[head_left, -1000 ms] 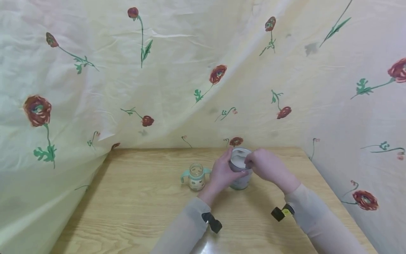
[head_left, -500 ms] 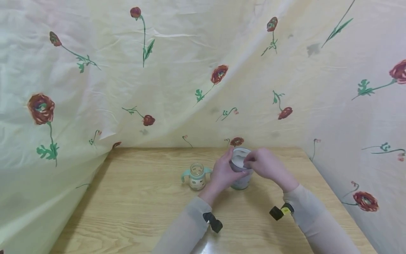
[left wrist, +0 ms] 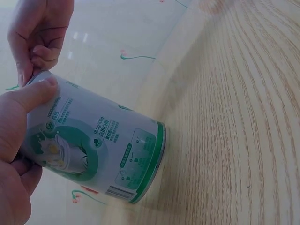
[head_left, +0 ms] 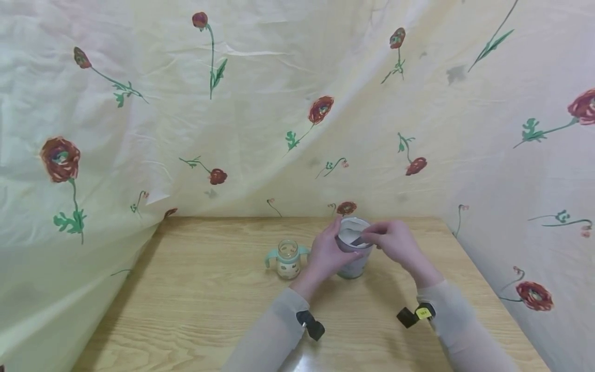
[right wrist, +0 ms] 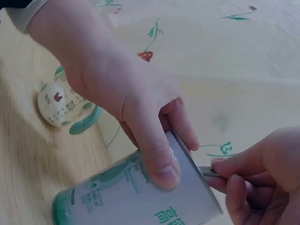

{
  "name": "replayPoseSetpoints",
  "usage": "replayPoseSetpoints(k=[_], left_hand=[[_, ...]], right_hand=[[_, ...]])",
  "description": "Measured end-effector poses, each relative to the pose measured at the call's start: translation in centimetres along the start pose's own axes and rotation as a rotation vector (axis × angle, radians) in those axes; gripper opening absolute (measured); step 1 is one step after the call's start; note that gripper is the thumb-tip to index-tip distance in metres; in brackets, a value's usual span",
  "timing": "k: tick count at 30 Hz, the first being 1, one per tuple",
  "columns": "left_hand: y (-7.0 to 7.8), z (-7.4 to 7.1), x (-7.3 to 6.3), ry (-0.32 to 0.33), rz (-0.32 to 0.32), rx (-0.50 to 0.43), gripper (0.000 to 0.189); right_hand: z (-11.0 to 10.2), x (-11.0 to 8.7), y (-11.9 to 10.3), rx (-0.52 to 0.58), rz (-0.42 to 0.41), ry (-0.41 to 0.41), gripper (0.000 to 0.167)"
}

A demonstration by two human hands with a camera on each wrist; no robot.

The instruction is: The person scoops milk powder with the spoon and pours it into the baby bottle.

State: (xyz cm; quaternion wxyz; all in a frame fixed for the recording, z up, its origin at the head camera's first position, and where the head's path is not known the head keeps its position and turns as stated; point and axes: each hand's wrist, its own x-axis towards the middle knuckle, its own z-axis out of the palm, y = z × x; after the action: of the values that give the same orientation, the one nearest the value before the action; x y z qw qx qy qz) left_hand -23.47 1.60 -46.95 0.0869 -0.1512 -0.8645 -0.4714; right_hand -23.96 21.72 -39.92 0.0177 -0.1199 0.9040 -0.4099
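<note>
A white-and-green milk powder can (left wrist: 103, 136) stands upright on the table, its top uncovered and pale inside in the head view. My left hand (head_left: 327, 250) grips it near the rim, thumb on the near side. Over the opening, my right hand (head_left: 395, 240) pinches the flat grey handle of what looks like a scoop (right wrist: 209, 171); its far end is hidden in the can. To the left of the can stands a lidless clear baby bottle (head_left: 288, 266) with two mint-green handles.
The wooden table (head_left: 209, 305) ends just behind the can and bottle. A pale cloth with red flowers (head_left: 260, 129) hangs behind it and along both sides. Each sleeve carries a black wrist camera.
My right hand has drawn slightly up and to the right, and more of the grey handle shows at the opening. My left hand, the can and the bottle stay in place.
</note>
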Motion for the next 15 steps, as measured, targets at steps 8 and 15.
replayPoseSetpoints(k=[8, 15], left_hand=[[0.0, 0.2, 0.0, -0.009, -0.006, 0.016, 0.113], [-0.2, 0.2, 0.1, 0.002, -0.012, -0.003, 0.114]], right_hand=[[0.9, -1.6, 0.7, 0.092, 0.077, 0.203, 0.03], [2.1, -3.2, 2.0, 0.156, 0.095, 0.4, 0.03]])
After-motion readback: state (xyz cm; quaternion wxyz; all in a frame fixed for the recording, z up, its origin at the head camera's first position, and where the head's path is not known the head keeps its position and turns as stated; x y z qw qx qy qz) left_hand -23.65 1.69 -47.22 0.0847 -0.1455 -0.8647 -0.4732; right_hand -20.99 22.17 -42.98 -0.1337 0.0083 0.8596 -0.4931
